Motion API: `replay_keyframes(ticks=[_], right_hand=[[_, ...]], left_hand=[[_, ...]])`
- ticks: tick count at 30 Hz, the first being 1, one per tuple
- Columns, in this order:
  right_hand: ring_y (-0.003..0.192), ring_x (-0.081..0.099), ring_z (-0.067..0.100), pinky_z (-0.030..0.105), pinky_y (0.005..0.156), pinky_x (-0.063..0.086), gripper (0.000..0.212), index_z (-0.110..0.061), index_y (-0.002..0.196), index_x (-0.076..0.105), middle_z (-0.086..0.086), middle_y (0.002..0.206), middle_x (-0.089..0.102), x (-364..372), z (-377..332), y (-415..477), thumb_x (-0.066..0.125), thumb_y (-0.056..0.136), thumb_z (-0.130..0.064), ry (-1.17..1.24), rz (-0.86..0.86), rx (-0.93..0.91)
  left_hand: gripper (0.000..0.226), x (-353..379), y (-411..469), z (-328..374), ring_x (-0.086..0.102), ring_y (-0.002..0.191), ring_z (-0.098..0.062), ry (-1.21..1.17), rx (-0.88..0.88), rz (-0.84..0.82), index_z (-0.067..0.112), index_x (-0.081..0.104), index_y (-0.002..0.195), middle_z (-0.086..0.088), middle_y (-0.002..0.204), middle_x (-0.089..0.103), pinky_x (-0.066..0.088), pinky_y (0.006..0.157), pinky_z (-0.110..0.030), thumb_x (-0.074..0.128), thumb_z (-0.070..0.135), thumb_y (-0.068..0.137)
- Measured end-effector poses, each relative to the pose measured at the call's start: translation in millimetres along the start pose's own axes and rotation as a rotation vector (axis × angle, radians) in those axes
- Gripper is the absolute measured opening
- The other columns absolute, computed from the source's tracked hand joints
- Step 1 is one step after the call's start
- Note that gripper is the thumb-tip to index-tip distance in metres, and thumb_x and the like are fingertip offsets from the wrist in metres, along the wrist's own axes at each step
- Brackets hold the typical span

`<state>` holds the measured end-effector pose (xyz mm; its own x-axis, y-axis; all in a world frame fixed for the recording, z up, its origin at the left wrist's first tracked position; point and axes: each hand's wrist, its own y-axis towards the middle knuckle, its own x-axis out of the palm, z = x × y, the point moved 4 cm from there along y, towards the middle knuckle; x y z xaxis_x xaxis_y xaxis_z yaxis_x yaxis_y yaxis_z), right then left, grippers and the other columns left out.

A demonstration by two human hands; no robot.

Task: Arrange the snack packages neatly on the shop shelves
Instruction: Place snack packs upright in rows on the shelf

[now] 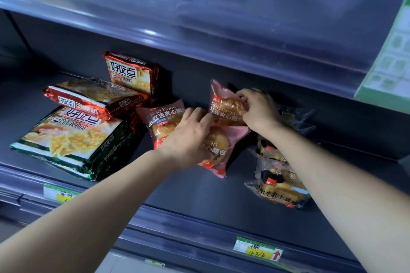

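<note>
Three pink red-bean bread packs sit mid-shelf. My right hand (258,109) pinches the upright rear pack (224,104) by its right edge. My left hand (188,137) lies flat on the front pack (218,150), fingers spread, and partly covers it. A third pink pack (162,119) lies just to the left, touching my left hand. Red and green cracker bags are stacked at the left: a green one (73,139) at the bottom, a red one (93,97) on top, another red bag (131,73) standing behind.
Clear-wrapped bread packs (281,186) lie at the right under my right forearm. The dark shelf (199,195) has a front rail with price tags (258,250). The upper shelf's lip (199,29) overhangs closely. A green label strip (390,55) hangs at the right.
</note>
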<state>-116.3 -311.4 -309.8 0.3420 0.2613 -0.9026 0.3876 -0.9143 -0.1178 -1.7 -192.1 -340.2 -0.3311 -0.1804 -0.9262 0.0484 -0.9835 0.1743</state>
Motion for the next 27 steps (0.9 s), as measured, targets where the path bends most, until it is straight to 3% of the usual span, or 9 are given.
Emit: replay_keyframes(ticks=[5,11,14,16,18,20,22,25,27], right_hand=[[0.127,0.047,0.032,0.027,0.099,0.032,0.035,0.004,0.131,0.051,0.019,0.138,0.051,-12,11,0,0.035,0.100,-0.001,0.158,0.022,-0.002],[0.129,0.044,0.030,0.020,0.092,0.030,0.035,0.005,0.131,0.050,0.018,0.140,0.049,-20,10,-12,0.036,0.102,-0.007,0.268,-0.030,-0.056],[0.132,0.041,0.025,-0.005,0.068,0.033,0.038,0.003,0.138,0.042,0.011,0.138,0.050,-21,10,-24,0.035,0.103,-0.009,0.328,-0.186,-0.075],[0.110,0.053,0.019,-0.011,0.054,0.024,0.040,0.000,0.137,0.044,-0.010,0.108,0.056,-21,8,-35,0.045,0.100,-0.012,0.300,-0.320,-0.091],[0.089,0.050,0.007,-0.008,0.052,0.028,0.044,-0.005,0.134,0.050,-0.014,0.101,0.054,-17,12,-36,0.059,0.093,-0.018,0.226,-0.364,-0.100],[0.106,0.050,0.014,0.007,0.063,0.036,0.046,-0.009,0.134,0.051,-0.004,0.114,0.056,-10,16,-30,0.062,0.091,-0.022,0.140,-0.356,-0.082],[0.098,0.049,0.013,0.020,0.067,0.034,0.043,-0.008,0.133,0.052,-0.008,0.098,0.051,-7,17,-25,0.060,0.093,-0.019,0.127,-0.329,-0.067],[0.071,0.040,0.001,0.019,0.068,0.031,0.038,-0.005,0.128,0.056,-0.015,0.083,0.044,-5,16,-20,0.062,0.091,-0.013,0.115,-0.242,-0.099],[0.090,0.051,0.011,0.016,0.079,0.032,0.043,-0.007,0.128,0.056,-0.006,0.103,0.055,-9,14,-20,0.067,0.088,-0.018,0.009,-0.145,-0.141]], left_hand=[[0.087,15,19,14,0.039,0.118,-0.041,0.095,0.081,0.143,0.006,0.047,0.123,-0.020,0.119,0.046,0.042,0.101,-0.053,0.088,0.025,0.049],[0.074,14,40,27,0.028,0.131,-0.036,0.282,-0.036,0.217,0.025,0.042,0.139,-0.017,0.142,0.034,0.021,0.107,-0.056,0.074,0.041,0.074],[0.094,16,40,17,0.027,0.132,-0.033,0.263,-0.146,0.192,0.021,0.033,0.143,-0.014,0.143,0.033,0.016,0.109,-0.050,0.074,0.058,0.067],[0.115,16,35,6,0.021,0.136,-0.032,0.293,-0.197,0.162,0.022,0.021,0.148,-0.012,0.146,0.027,0.013,0.110,-0.050,0.075,0.067,0.057],[0.132,17,29,-11,0.007,0.143,-0.032,0.330,-0.273,0.097,0.025,0.006,0.151,-0.014,0.152,0.014,0.006,0.113,-0.054,0.076,0.071,0.049],[0.141,19,21,-35,-0.009,0.146,-0.036,0.320,-0.406,-0.010,0.026,-0.008,0.152,-0.015,0.158,-0.004,-0.002,0.113,-0.060,0.075,0.074,0.048],[0.141,20,12,-57,-0.017,0.145,-0.036,0.220,-0.570,-0.102,0.024,-0.016,0.151,-0.014,0.159,-0.016,-0.004,0.111,-0.064,0.065,0.083,0.051],[0.121,20,6,-71,0.003,0.145,-0.035,0.033,-0.662,-0.083,0.022,-0.002,0.153,-0.012,0.159,0.005,0.017,0.110,-0.063,0.053,0.084,0.065],[0.111,15,5,-73,0.020,0.138,-0.037,-0.076,-0.644,0.045,0.014,0.012,0.152,-0.017,0.148,0.025,0.026,0.110,-0.054,0.062,0.072,0.071]])
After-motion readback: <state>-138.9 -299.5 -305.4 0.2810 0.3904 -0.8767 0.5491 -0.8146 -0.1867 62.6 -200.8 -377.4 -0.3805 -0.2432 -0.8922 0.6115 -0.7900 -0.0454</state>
